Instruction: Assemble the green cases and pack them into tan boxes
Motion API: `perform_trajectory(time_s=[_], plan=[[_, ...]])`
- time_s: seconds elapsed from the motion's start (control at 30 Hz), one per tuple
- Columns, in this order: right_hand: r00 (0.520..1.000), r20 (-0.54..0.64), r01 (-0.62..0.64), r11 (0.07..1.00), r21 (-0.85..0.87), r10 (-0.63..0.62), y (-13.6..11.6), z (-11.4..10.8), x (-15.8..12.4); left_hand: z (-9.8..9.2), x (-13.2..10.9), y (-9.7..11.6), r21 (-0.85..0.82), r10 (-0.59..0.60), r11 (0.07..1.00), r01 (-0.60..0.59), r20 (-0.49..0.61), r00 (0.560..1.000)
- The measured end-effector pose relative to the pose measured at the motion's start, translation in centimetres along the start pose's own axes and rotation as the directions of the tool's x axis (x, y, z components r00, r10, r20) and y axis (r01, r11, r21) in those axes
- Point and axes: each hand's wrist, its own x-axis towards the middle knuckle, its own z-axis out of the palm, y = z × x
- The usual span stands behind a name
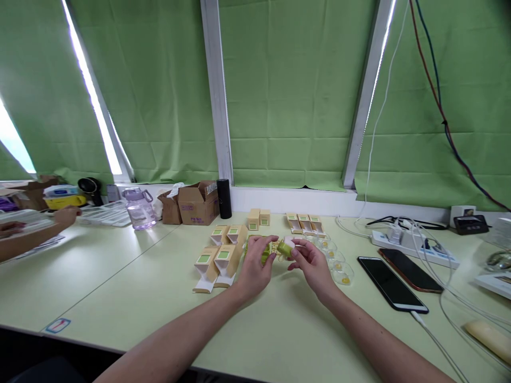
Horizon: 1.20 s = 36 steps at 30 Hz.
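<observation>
My right hand [313, 263] pinches a small green-and-white piece [285, 248], smooth and rounded, in front of me; my left hand [255, 266] curls beside it, its grip unclear. Work appears partway: the piece is not yet set down. Clear cups [342, 274] lie right, pale-yellow cartons [228, 255] left; farther back stand five more cartons [305, 223].
</observation>
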Motion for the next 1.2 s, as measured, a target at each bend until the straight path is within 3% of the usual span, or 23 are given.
perform_trajectory(time_s=[0.1,0.2,0.47,0.77,0.9,1.2], plan=[[0.998,-0.017,-0.055,0.997,0.047,0.056,-0.2,0.1,0.0,-0.2,0.2,0.2,0.093,0.125,0.988,-0.126,0.026,0.992],[0.995,-0.012,-0.098,0.992,0.074,0.099,-0.4,0.2,0.0,-0.3,0.1,0.3,0.154,0.176,0.971,-0.183,0.059,0.983],[0.987,0.061,-0.157,0.983,0.1,0.151,-0.6,0.3,-0.1,-0.2,0.0,0.4,0.211,0.19,0.954,-0.212,0.122,0.974],[0.982,0.073,-0.182,0.98,0.078,0.177,-0.3,0.2,0.0,-0.2,0.3,0.1,0.178,0.221,0.955,-0.236,0.1,0.97],[0.983,0.082,-0.17,0.982,0.08,0.163,-0.1,0.0,0.0,-0.1,0.3,-0.2,0.119,0.173,0.976,-0.181,0.076,0.982],[0.984,0.086,-0.16,0.986,0.056,0.155,0.0,-0.3,0.0,0.3,0.3,-0.9,-0.043,-0.053,0.997,0.056,0.06,0.997]])
